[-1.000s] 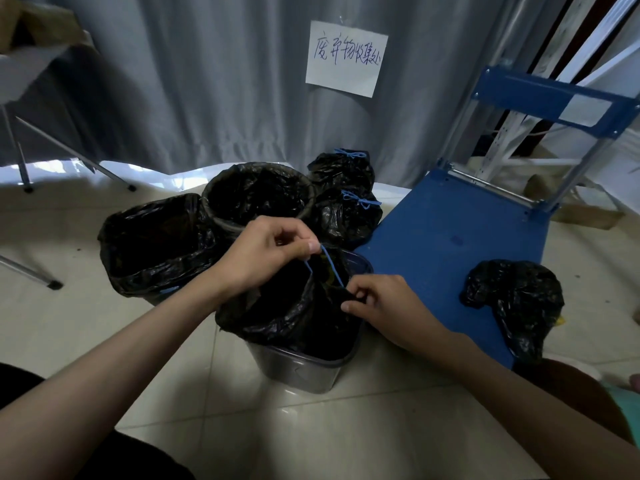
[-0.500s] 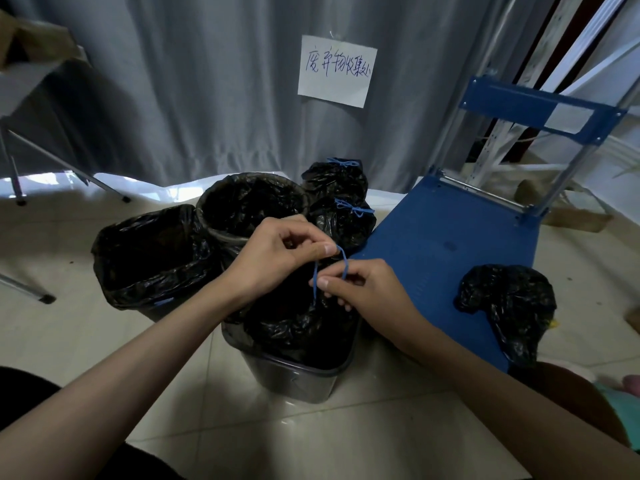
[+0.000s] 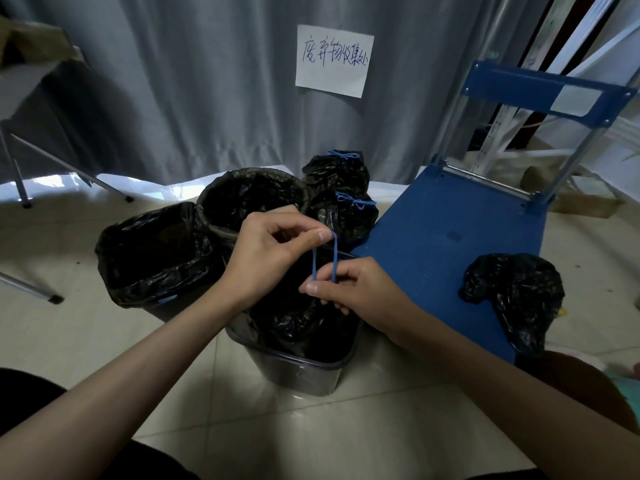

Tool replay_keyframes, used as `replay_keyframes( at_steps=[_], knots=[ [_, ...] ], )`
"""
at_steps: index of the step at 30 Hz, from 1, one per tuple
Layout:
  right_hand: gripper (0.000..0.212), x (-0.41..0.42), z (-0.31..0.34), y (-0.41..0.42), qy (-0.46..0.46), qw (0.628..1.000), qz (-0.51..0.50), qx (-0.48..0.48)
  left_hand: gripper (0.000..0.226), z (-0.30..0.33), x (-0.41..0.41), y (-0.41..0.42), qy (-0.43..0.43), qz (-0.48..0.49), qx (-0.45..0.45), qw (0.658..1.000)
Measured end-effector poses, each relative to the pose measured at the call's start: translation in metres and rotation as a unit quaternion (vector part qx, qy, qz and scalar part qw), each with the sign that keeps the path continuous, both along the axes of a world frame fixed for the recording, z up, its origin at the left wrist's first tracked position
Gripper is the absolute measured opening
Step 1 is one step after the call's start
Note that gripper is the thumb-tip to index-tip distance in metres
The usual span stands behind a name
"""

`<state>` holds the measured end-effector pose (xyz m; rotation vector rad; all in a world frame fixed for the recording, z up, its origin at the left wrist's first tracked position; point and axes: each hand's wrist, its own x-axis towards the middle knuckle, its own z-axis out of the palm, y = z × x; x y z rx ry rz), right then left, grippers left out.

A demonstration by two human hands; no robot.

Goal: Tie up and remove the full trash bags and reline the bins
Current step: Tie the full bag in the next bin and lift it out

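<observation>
Both hands (image 3: 266, 258) (image 3: 356, 289) pinch blue drawstring (image 3: 325, 258), its loop stretched upright.

A thin blue drawstring (image 3: 325, 258) is seen against the glossy black plastic bag (image 3: 301, 320) in the translucent grey bin (image 3: 301, 372). Blue ties (image 3: 353, 201) are shown on the knotted black bags (image 3: 341, 216). The flat trolley deck (image 3: 446, 237) is coloured solid blue, the curtain (image 3: 194, 91) plain grey, the floor tiles (image 3: 311, 427) pale beige. Blue handwriting is carried on the white paper sign (image 3: 334, 60).
</observation>
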<state>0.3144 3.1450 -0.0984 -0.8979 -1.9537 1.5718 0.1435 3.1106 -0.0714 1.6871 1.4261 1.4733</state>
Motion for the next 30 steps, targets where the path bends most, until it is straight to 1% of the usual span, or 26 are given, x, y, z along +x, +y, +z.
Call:
replay_keyframes(
  at_steps=[3, 5, 7, 9, 10, 11, 13, 15, 17, 19, 20, 22, 24, 25, 27, 28, 29, 30],
  knots=[
    [0.014, -0.001, 0.001, 0.003, 0.022, 1.000, -0.017, 0.002, 0.007, 0.000, 0.003, -0.003, 0.009, 0.028, -0.002, 1.000],
    [0.016, 0.002, 0.000, 0.009, 0.037, 0.998, -0.052, 0.001, 0.007, -0.008, 0.002, -0.002, 0.074, 0.064, -0.008, 0.995],
    [0.018, 0.007, -0.001, 0.015, 0.048, 0.995, -0.091, -0.002, 0.019, -0.019, -0.001, -0.003, 0.146, 0.067, -0.037, 0.986],
    [0.022, 0.012, 0.000, 0.019, 0.050, 0.992, -0.117, 0.005, 0.035, -0.028, -0.004, -0.004, 0.194, 0.027, -0.074, 0.978],
    [0.025, 0.015, 0.002, 0.020, 0.051, 0.991, -0.127, 0.008, 0.039, -0.032, -0.005, -0.005, 0.224, 0.000, -0.084, 0.971],
    [0.028, 0.017, 0.003, 0.021, 0.053, 0.989, -0.135, 0.009, 0.038, -0.036, -0.006, -0.004, 0.256, -0.023, -0.088, 0.962],
    [0.033, 0.019, 0.008, 0.021, 0.054, 0.987, -0.150, 0.013, 0.029, -0.045, -0.007, -0.003, 0.299, -0.049, -0.091, 0.949],
    [0.035, 0.019, 0.013, 0.022, 0.054, 0.984, -0.168, 0.030, 0.021, -0.054, -0.007, -0.003, 0.317, -0.056, -0.094, 0.942],
    [0.036, 0.019, 0.017, 0.023, 0.059, 0.977, -0.195, 0.058, 0.022, -0.060, -0.006, -0.003, 0.336, -0.074, -0.110, 0.933],
    [0.036, 0.016, 0.020, 0.022, 0.069, 0.973, -0.206, 0.075, 0.022, -0.063, -0.004, -0.002, 0.352, -0.105, -0.150, 0.918],
    [0.036, 0.015, 0.022, 0.020, 0.069, 0.975, -0.199, 0.074, 0.020, -0.064, -0.004, -0.001, 0.352, -0.129, -0.175, 0.911],
    [0.036, 0.014, 0.023, 0.018, 0.046, 0.987, -0.144, 0.052, 0.015, -0.061, -0.006, -0.002, 0.341, -0.186, -0.228, 0.893],
    [0.039, 0.014, 0.024, 0.018, -0.015, 0.997, -0.064, 0.029, 0.011, -0.050, -0.014, -0.002, 0.312, -0.224, -0.272, 0.882],
    [0.042, 0.014, 0.024, 0.018, -0.048, 0.998, -0.028, 0.033, 0.011, -0.042, -0.020, 0.000, 0.285, -0.220, -0.289, 0.887],
    [0.047, 0.014, 0.023, 0.018, -0.092, 0.994, 0.018, 0.060, 0.017, -0.028, -0.039, 0.009, 0.234, -0.178, -0.298, 0.908],
    [0.048, 0.014, 0.022, 0.017, -0.107, 0.991, 0.030, 0.077, 0.018, -0.024, -0.048, 0.016, 0.234, -0.134, -0.285, 0.920],
    [0.050, 0.014, 0.020, 0.017, -0.123, 0.987, 0.037, 0.096, 0.019, -0.023, -0.056, 0.022, 0.263, -0.069, -0.256, 0.928],
    [0.051, 0.014, 0.019, 0.016, -0.138, 0.983, 0.042, 0.114, 0.021, -0.024, -0.061, 0.029, 0.298, -0.001, -0.221, 0.928]
  ],
)
